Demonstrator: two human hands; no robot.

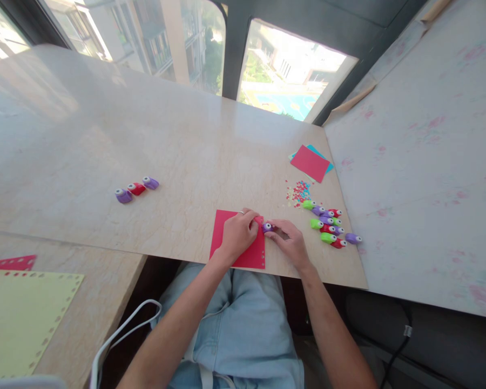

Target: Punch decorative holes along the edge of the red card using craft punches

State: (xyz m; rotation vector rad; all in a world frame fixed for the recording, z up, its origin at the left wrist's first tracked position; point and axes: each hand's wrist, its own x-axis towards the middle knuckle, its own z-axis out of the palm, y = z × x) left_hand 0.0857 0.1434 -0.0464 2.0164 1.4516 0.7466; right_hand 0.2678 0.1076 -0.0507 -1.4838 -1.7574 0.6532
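Note:
A red paper sheet (251,256) lies at the near edge of the marble table (178,140), with a row of punched holes along its right side. My left hand (237,233) presses down on the sheet, fingers curled at its upper right corner. My right hand (289,241) grips a small purple craft punch (267,227) at that same corner of the sheet. The two hands nearly touch around the punch.
Several green, purple and red punches (328,224) cluster right of my hands, with paper confetti (297,193) behind. Red and blue sheets (310,162) lie further back. Three punches (136,188) sit at left. A yellow punched sheet (20,319) and a red sheet (8,263) lie lower left.

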